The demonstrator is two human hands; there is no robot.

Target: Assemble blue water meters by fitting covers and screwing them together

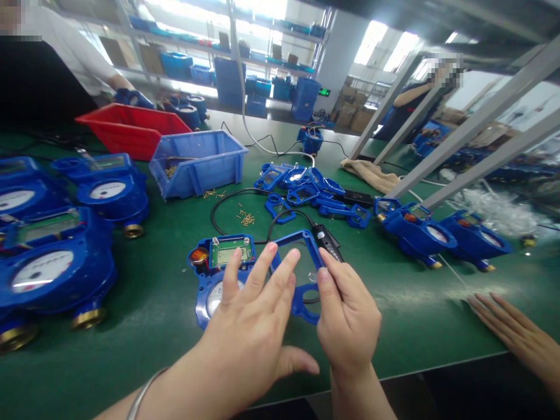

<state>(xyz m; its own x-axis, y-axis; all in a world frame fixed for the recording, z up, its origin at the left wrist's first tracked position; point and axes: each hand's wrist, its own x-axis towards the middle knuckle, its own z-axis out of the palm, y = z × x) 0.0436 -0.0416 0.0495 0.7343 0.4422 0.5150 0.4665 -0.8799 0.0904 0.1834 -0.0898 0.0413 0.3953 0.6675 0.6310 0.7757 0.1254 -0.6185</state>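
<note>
An opened blue water meter point(210, 274) with a green circuit board and display lies on the green table in front of me. My left hand point(254, 326) hovers over it, fingers stretched out and spread, holding nothing. A blue plastic cover frame point(301, 242) with a clear window sits just right of the meter. My right hand point(347, 318) is closed on that frame's right edge, thumb and fingers pinching it. A black electric screwdriver point(330, 242) on a black cable lies right behind my right hand.
Assembled blue meters point(56, 262) crowd the left side. A blue bin point(196, 160) and red bin point(131, 128) stand behind, with loose brass screws point(247, 219) nearby. A pile of cover frames point(315, 192) and more meters point(420, 230) lie right. Another person's hand point(516, 332) rests at the right edge.
</note>
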